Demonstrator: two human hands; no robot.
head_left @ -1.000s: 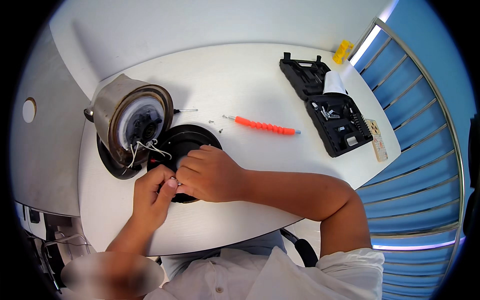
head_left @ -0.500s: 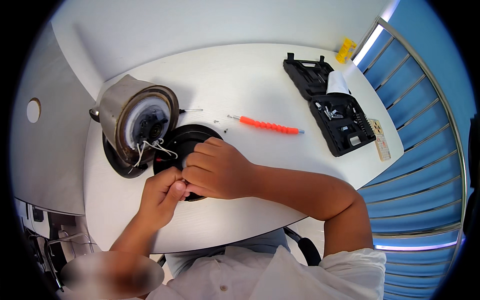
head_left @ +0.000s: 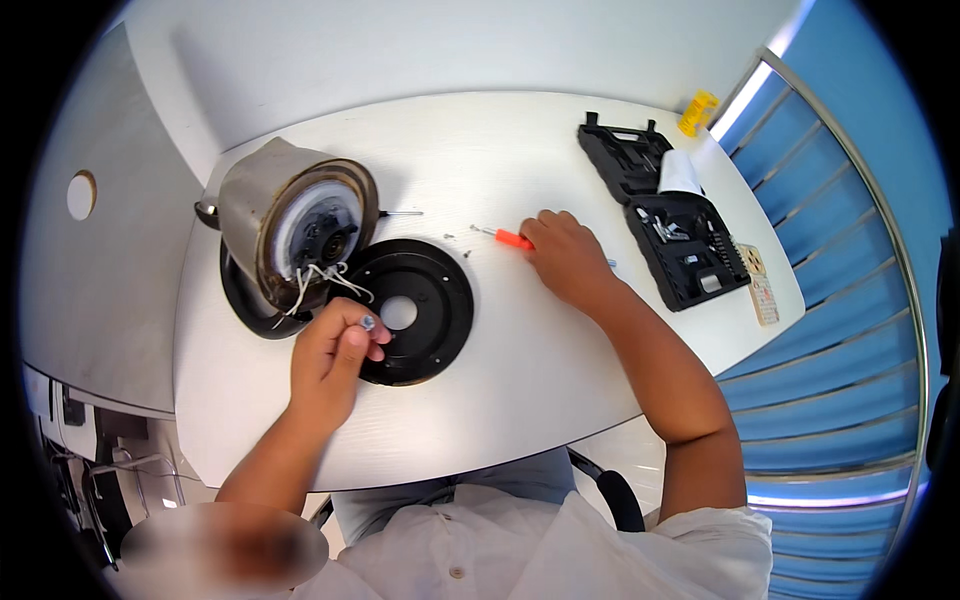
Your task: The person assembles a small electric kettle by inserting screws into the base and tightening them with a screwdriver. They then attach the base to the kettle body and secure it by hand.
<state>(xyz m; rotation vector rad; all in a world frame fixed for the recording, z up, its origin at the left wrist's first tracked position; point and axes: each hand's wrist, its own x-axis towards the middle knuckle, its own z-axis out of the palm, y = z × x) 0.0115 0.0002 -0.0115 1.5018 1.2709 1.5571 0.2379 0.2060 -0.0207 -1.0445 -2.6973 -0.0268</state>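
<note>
My left hand (head_left: 328,360) is closed, pinching a small silver metal socket (head_left: 368,322) between thumb and fingers. It hovers at the near left edge of a round black base plate (head_left: 440,335) with a hole in its middle. My right hand (head_left: 570,258) is wrapped over an orange flexible screwdriver shaft (head_left: 513,239) lying on the table; its metal ends stick out on both sides. At the left, a metal electric kettle (head_left: 255,200) lies tipped with its underside exposed and white wires (head_left: 322,275) hanging out.
Small screws (head_left: 467,254) lie between plate and shaft. A thin screwdriver (head_left: 403,213) pokes out by the kettle. An open black tool case (head_left: 660,265) stands right, beside a pale remote control (head_left: 764,298). A yellow container (head_left: 697,114) stands at the far right corner, near metal railings (head_left: 860,165).
My right hand has left my left hand and the plate, moving right onto the orange shaft. The plate is now uncovered, and the socket shows in my left hand.
</note>
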